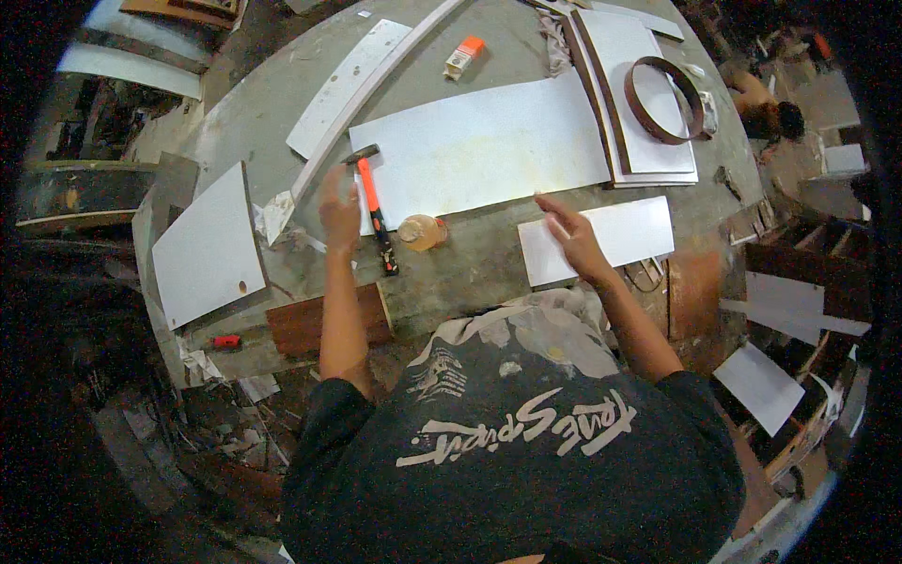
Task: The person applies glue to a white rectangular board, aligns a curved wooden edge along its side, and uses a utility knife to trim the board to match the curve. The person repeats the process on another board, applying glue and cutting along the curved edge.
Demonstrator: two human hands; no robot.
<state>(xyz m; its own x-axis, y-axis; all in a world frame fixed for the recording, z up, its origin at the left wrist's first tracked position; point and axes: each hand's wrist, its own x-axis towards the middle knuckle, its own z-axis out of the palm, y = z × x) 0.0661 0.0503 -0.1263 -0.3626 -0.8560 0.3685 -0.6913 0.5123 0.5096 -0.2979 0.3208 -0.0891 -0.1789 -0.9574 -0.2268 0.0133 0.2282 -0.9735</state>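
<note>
My left hand [339,209] is blurred at the left edge of a large white sheet [489,141], just left of a hammer [372,195] with an orange and black handle. Motion hides whether its fingers grip that edge. My right hand [571,233] has its fingers stretched out, over a smaller white board [639,228] and by the near edge of the sheet. Nothing shows in its grasp. The hammer lies across the sheet's left part with its head away from me. Beside its handle stands a jar [423,232] of yellowish stuff.
White boards [625,94] are stacked at the right, with a brown ring-shaped band [663,100] on top. An orange and white box [463,57] lies beyond the sheet. On the left are a white panel [209,249], a dark wood board [291,324] and a red-handled tool [225,341].
</note>
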